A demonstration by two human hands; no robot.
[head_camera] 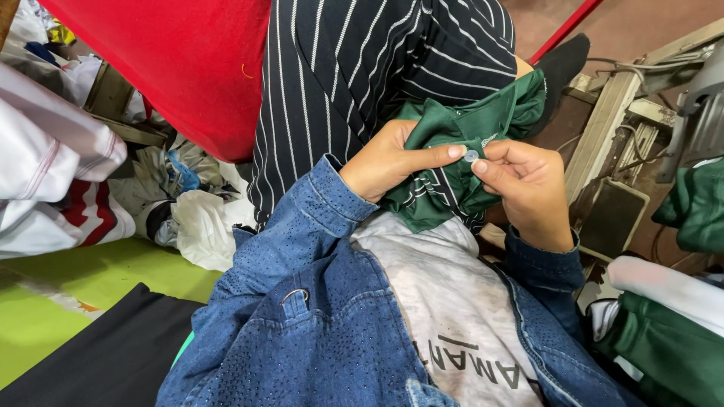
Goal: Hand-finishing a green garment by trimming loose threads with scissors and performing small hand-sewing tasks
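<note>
Green garment point(452, 181), soft and limp, bunched in left hand point(388, 162); right hand point(528, 188) pinches what looks like a small button point(471, 155).

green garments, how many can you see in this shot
3: one green garment held in the left hand and right hand, one at the right edge, one at lower right. More may be hidden.

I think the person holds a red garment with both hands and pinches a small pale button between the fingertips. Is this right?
Not quite: the garment is dark green, not red. The head view shows it bunched in the left hand and the right hand, with the small pale button pinched between the fingertips. The red cloth hangs further off, untouched.
</note>
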